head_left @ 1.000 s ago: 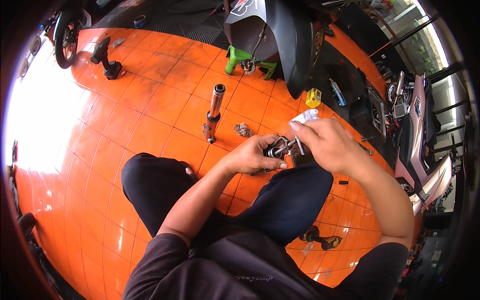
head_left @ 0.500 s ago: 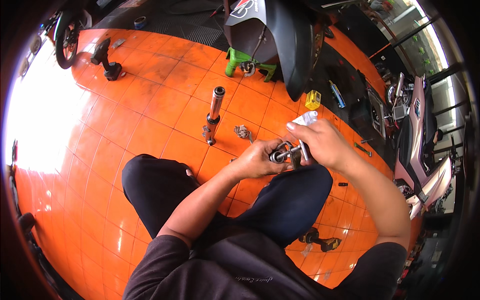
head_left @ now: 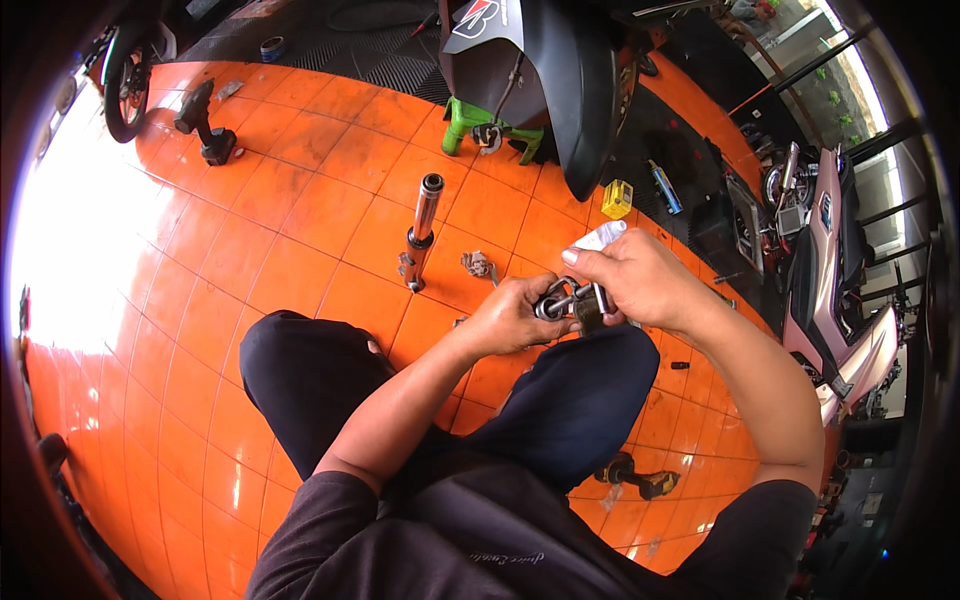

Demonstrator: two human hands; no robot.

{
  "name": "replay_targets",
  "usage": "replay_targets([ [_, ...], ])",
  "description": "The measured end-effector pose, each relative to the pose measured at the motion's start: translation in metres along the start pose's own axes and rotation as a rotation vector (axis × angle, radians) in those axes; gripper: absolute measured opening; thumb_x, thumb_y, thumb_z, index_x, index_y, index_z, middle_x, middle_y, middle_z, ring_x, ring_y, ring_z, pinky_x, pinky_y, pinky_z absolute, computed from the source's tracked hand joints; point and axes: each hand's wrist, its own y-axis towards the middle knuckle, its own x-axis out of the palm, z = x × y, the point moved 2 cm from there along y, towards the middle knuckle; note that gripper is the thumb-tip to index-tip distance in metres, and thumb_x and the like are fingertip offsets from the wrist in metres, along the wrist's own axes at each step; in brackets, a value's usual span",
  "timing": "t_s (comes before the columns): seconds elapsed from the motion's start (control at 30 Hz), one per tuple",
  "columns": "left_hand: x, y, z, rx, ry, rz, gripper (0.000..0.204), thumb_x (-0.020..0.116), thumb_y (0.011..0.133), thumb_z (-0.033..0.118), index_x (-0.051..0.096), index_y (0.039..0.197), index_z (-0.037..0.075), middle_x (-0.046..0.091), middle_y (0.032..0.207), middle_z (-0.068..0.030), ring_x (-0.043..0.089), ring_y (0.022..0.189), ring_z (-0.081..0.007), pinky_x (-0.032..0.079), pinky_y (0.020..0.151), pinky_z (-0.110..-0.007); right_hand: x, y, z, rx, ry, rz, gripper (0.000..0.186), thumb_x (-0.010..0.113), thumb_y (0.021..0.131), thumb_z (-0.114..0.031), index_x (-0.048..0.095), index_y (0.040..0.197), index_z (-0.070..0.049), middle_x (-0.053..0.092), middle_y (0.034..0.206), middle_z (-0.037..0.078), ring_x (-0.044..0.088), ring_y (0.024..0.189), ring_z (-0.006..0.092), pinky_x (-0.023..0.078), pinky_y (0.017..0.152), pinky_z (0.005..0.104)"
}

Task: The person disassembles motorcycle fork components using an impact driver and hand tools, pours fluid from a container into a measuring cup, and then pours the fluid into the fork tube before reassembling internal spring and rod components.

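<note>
Above my right knee both hands are closed around a dark metal clamp-like part with a round ring at one end. My left hand grips the ring end, thumb on top and fingers beneath. My right hand pinches a short metal bar at the other end of the part; its lower fingers are partly hidden. Just past my right thumb shows a white tube-like thing; I cannot tell whether the hand holds it. Beyond my left hand a silver fork leg stands upright, beside a crumpled grey rag-like lump.
A yellow box and a blue can are beyond my right hand. One cordless driver stands far left; another lies by my right thigh. Ahead, a green stool is under dark motorcycle bodywork. A pink scooter is at right.
My right hand has shifted slightly left and the metal bar is nearer the ring. My left hand keeps its grip. The whole view has drifted a little.
</note>
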Motion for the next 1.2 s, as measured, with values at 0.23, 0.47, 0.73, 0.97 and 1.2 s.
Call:
replay_targets([
  [0.23,-0.008,-0.004,0.009,0.002,-0.115,-0.087,0.03,0.085,0.08,0.011,0.055,0.083,0.006,0.054,0.072,0.0074,0.05,0.065,-0.0033,0.043,0.058,-0.023,-0.009,-0.03,-0.012,-1.02,-0.744,0.533,0.024,0.063,0.089,-0.021,0.071,0.078,-0.001,0.072,0.092,0.009,0.068,0.09,0.0244,0.051,0.083,0.0416],
  [0.47,-0.002,0.005,-0.006,0.087,0.009,0.008,0.024,0.081,0.08,0.015,0.06,0.084,0.004,0.051,0.067,0.0046,0.045,0.064,-0.0051,0.04,0.058,-0.026,-0.007,-0.01,-0.022,-0.427,-0.599,0.196,0.025,0.064,0.088,-0.019,0.068,0.071,-0.001,0.07,0.08,0.01,0.068,0.074,0.0273,0.053,0.074,0.0448],
  [0.73,-0.002,-0.003,0.002,0.006,0.094,-0.025,0.029,0.085,0.08,0.015,0.058,0.085,0.006,0.054,0.073,0.007,0.048,0.069,-0.0039,0.042,0.06,-0.024,-0.01,-0.014,0.008,-0.7,-0.528,0.41,0.017,0.063,0.089,-0.019,0.072,0.091,-0.005,0.07,0.102,0.014,0.069,0.087,0.0334,0.054,0.079,0.046],
  [0.97,-0.005,0.001,-0.008,0.036,-0.029,-0.09,0.023,0.081,0.08,0.013,0.06,0.085,0.004,0.051,0.069,0.0062,0.045,0.064,-0.0047,0.04,0.057,-0.025,-0.007,-0.029,-0.005,-0.953,-1.057,0.271,0.024,0.062,0.086,-0.022,0.072,0.081,-0.001,0.073,0.088,0.015,0.069,0.092,0.0277,0.052,0.087,0.0453],
  [1.2,0.014,0.002,0.008,-0.016,0.034,0.173,0.023,0.08,0.082,0.01,0.062,0.096,0.004,0.057,0.075,0.0053,0.051,0.066,-0.0038,0.045,0.057,-0.022,-0.005,-0.004,0.016,0.068,0.391,-0.222,0.058,0.06,0.098,-0.047,0.068,0.073,0.005,0.066,0.061,0.009,0.069,0.065,0.0155,0.055,0.06,0.0301],
])
